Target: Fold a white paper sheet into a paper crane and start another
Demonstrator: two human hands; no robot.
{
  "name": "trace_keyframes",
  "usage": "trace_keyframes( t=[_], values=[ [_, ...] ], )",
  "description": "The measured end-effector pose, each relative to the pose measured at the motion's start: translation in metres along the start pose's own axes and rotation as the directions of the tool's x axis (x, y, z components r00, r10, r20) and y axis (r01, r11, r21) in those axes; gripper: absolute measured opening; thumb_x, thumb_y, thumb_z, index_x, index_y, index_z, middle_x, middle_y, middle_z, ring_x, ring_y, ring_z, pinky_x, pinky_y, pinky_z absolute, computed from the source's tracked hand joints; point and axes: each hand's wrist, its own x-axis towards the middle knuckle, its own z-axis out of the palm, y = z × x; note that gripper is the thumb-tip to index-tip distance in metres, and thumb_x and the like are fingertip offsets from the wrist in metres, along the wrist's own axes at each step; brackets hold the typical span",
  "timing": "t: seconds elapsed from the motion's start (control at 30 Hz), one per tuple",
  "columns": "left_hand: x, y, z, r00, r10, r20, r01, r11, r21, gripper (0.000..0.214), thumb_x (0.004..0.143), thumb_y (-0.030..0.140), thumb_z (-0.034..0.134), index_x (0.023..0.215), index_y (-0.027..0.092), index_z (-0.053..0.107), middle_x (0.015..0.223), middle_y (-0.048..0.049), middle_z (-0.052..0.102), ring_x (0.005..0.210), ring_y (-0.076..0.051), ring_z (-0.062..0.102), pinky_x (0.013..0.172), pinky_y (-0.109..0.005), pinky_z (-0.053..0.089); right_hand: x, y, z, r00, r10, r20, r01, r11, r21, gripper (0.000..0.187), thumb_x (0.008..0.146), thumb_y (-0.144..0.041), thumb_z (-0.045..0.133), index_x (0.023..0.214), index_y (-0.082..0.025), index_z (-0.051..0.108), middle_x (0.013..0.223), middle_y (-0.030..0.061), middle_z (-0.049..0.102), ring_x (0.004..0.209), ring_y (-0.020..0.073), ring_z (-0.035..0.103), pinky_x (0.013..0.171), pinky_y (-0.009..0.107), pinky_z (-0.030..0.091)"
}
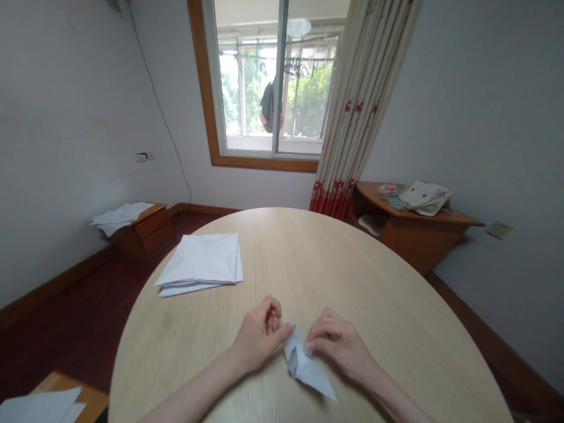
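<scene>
On the pale wood-grain oval table (352, 276), a stack of folded white paper sheets (198, 264) lies well left of the person's left hand (259, 335). That hand pinches a pointed folded white paper piece (304, 364) over the tabletop, and the right hand (339, 343) pinches its other side, the hands close together.

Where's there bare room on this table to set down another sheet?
The widest bare wood of the table runs right of the paper stack, up to the far rim and round the right side. A smaller patch lies left of the left hand. It's crowded where that hand and the right hand meet at the folded paper.
</scene>
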Motion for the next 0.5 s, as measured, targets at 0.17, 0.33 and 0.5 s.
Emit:
trace_keyframes(
  t=[0.17,0.33,0.5],
  values=[
    [0.001,-0.003,0.004,0.978,-0.162,0.129,0.187,0.959,-0.212,0.025,0.080,0.040,0.057,0.073,0.020,0.044,0.050,0.0084,0.041,0.040,-0.008,0.036,0.040,-0.017,0.024,0.000,0.000,0.001,0.999,-0.033,0.022,0.033,0.999,0.005,0.015,0.077,-0.030,0.066,0.064,-0.023,0.071,0.069,0.0026,0.067,0.076,0.0196,0.055,0.072,0.032,0.042],
    [0.002,-0.007,0.006,0.963,-0.265,0.046,0.266,0.913,-0.311,0.028,0.080,0.043,0.054,0.069,0.019,0.044,0.046,0.0077,0.046,0.030,-0.007,0.038,0.032,-0.016,0.024,0.000,0.004,0.000,0.996,0.022,-0.088,-0.017,0.998,0.060,0.025,0.085,-0.039,0.056,0.098,-0.023,0.069,0.093,0.0055,0.065,0.082,0.0193,0.057,0.072,0.031,0.044],
    [0.006,-0.007,0.004,0.947,-0.298,-0.123,0.237,0.903,-0.358,0.029,0.077,0.044,0.058,0.068,0.018,0.047,0.052,0.0051,0.053,0.032,-0.007,0.044,0.033,-0.017,0.032,0.000,0.015,-0.005,0.963,0.133,-0.233,-0.102,0.985,0.139,0.044,0.085,-0.054,0.050,0.117,-0.023,0.055,0.103,0.0066,0.061,0.083,0.0198,0.056,0.076,0.032,0.044]
  ],
)
